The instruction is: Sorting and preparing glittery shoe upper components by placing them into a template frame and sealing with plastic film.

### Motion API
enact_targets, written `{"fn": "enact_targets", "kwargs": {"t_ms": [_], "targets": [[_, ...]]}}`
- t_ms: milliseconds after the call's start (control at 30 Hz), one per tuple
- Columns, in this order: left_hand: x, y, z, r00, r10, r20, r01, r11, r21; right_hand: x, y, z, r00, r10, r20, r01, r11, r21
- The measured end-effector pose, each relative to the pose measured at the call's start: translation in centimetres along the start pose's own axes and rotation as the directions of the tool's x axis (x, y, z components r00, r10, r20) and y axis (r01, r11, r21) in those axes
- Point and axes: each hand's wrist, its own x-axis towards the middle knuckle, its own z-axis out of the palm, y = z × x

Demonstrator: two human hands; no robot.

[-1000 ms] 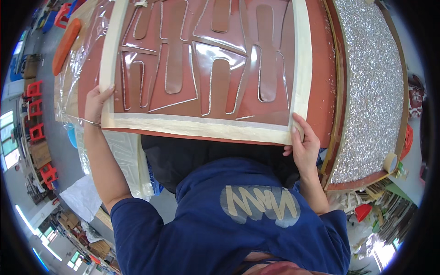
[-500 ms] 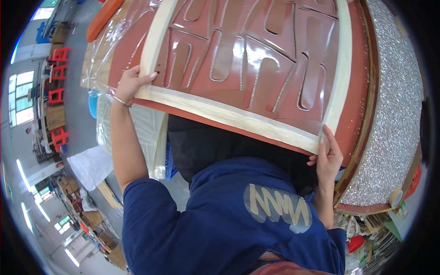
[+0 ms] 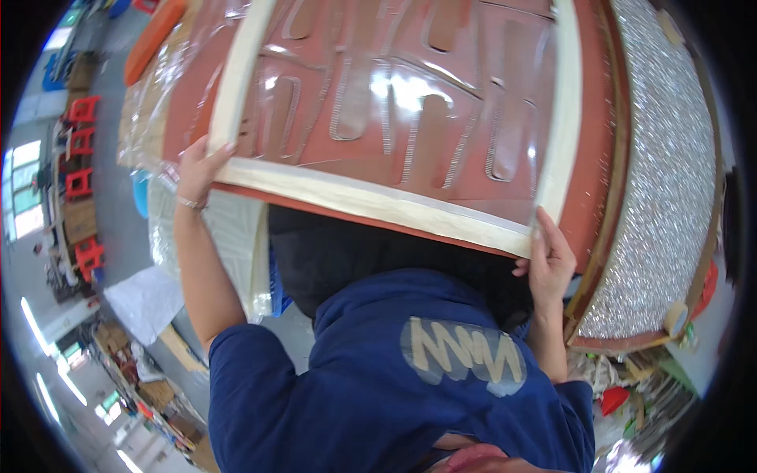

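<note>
A clear plastic template sheet (image 3: 359,169) with long rounded cut-outs and slots lies in front of me, edged with a wide cream tape border (image 3: 378,199). Through it shows the reddish-brown board (image 3: 593,150) underneath. My left hand (image 3: 202,170) pinches the near left corner, thumb on top of the tape; its other fingers are partly hidden. At the near right corner my right hand (image 3: 550,258) is closed on the border, thumb and forefinger at the edge. The far end of the sheet runs out of view.
To the right stands a curved surface covered in silvery glitter (image 3: 654,181) with a brown rim. Crinkled clear film (image 3: 169,102) and an orange bar (image 3: 154,41) are at the left. Red stools (image 3: 80,183) stand farther left; scraps (image 3: 631,386) lie lower right.
The whole view has shifted slightly left, background included. Both hands keep their hold on the same corners of the template sheet.
</note>
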Motion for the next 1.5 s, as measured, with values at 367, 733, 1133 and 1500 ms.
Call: {"fn": "enact_targets", "kwargs": {"t_ms": [367, 733, 1133, 1500], "targets": [[0.6, -0.9, -0.4, 0.999, -0.043, 0.031, 0.045, 0.997, -0.06, 0.1, -0.5, 0.0, 0.993, -0.112, 0.039, 0.113, 0.993, -0.026], [0.5, -0.6, -0.6, 0.999, -0.027, 0.022, 0.028, 0.998, -0.054, 0.3, -1.2, 0.2, 0.995, -0.083, 0.05, 0.084, 0.996, -0.035], [-0.7, 0.7, 0.7, 0.997, -0.001, -0.083, 0.009, 0.996, 0.093, 0.2, -0.8, 0.2, 0.992, -0.095, 0.087, 0.113, 0.965, -0.236], [-1.0, 1.4, 1.0, 0.996, -0.018, -0.083, 0.02, 1.0, 0.023, 0.5, -0.1, 0.1, 0.956, -0.273, 0.105, 0.288, 0.817, -0.499]]}}
